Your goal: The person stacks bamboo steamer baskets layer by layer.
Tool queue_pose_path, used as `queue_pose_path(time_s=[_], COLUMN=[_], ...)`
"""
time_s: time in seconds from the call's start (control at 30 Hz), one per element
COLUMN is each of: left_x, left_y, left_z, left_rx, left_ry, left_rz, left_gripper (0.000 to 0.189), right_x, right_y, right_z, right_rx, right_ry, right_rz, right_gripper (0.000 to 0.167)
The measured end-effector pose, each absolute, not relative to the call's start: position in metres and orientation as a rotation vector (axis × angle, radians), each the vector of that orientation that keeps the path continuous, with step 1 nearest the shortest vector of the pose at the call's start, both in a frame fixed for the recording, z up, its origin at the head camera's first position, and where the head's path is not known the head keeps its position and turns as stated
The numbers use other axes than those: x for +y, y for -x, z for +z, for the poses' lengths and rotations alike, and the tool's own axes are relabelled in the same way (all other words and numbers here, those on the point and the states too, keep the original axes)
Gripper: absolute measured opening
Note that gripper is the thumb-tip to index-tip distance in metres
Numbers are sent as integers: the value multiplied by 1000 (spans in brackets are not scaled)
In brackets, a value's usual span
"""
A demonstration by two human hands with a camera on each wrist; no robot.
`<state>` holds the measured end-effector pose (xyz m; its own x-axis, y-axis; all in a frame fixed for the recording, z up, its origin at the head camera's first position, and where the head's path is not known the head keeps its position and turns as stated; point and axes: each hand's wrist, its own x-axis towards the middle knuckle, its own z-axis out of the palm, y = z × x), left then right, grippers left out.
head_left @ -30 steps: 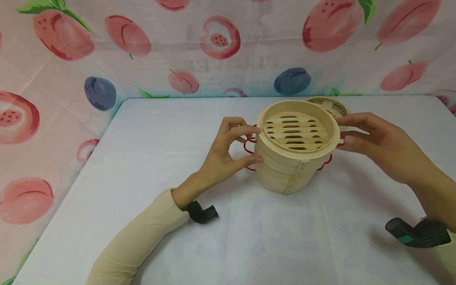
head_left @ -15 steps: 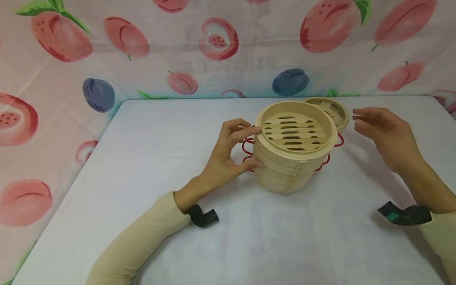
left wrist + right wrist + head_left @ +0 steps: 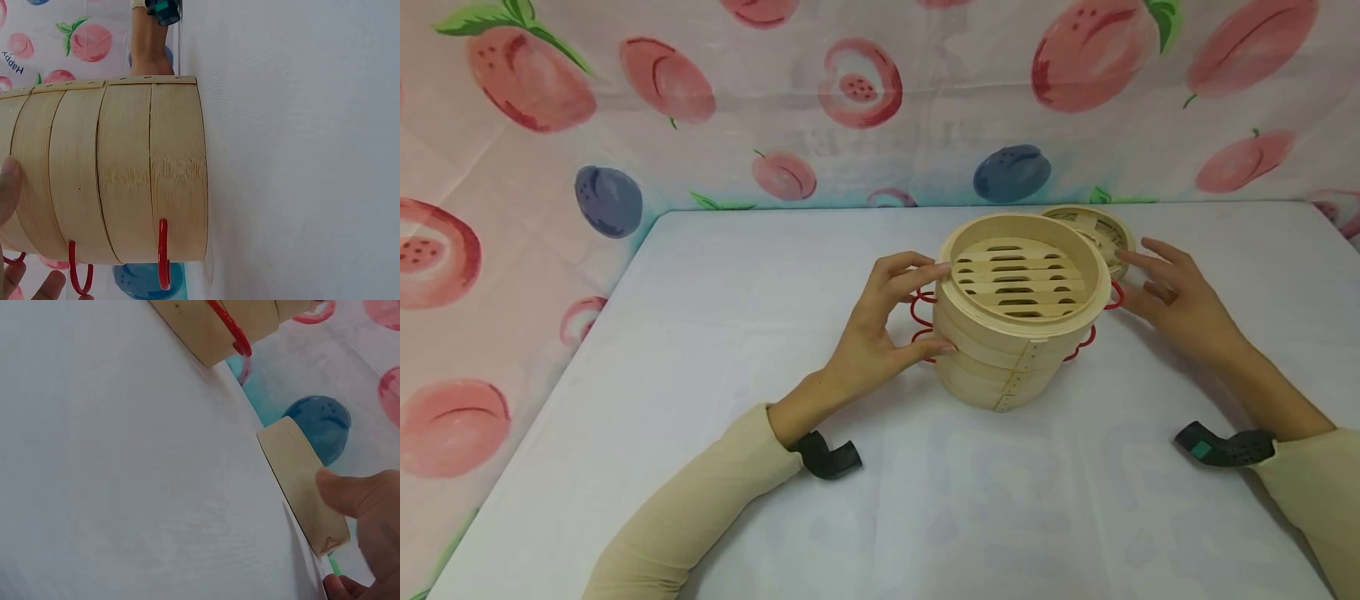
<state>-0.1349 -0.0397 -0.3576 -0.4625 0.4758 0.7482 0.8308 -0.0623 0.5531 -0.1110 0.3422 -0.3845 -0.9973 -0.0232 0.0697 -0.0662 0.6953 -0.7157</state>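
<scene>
In the head view a stacked bamboo steamer (image 3: 992, 367) stands upright, its slatted top tier uncovered, with red loop handles on both sides. My left hand (image 3: 880, 325) holds its left side, index finger at the upper rim and thumb lower on the wall. Behind the stack to the right lies the round woven steamer lid (image 3: 1086, 220), partly hidden by it. My right hand (image 3: 1187, 308) is at the lid's right edge, fingers spread, index fingertip over its top. In the right wrist view the thumb overlaps the lid's side wall (image 3: 297, 475); firm contact is unclear.
A white-covered table (image 3: 760, 333) extends around the steamer. Behind it and at the left hangs a fruit-patterned cloth (image 3: 925, 100). Dark wrist devices (image 3: 827, 456) sit under both forearms.
My right hand has left the steamer's right handle, drawn back to the right, then moved in to the lid. The left hand stays on the steamer, which keeps nearly the same place.
</scene>
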Motion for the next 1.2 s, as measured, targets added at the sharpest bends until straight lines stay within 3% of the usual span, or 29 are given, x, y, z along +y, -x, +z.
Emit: queue_pose_path(time_s=[0.23,0.93,1.2], left_x=[-40,-41,-41], left_y=[135,133,134], left_z=[-358,-356,-357], left_rx=[-1893,-1914,-1909], left_ry=[1395,1393,1412], left_rz=[-1540,-1524,-1547], left_gripper=[83,79,79], right_x=[344,346,346], right_y=[115,110,107], right_z=[-388,-386,-380], right_rx=[-2830,-2829,-2844], right_ry=[-221,-25,69], right_rz=[1105,1048,987], right_gripper=[52,29,33])
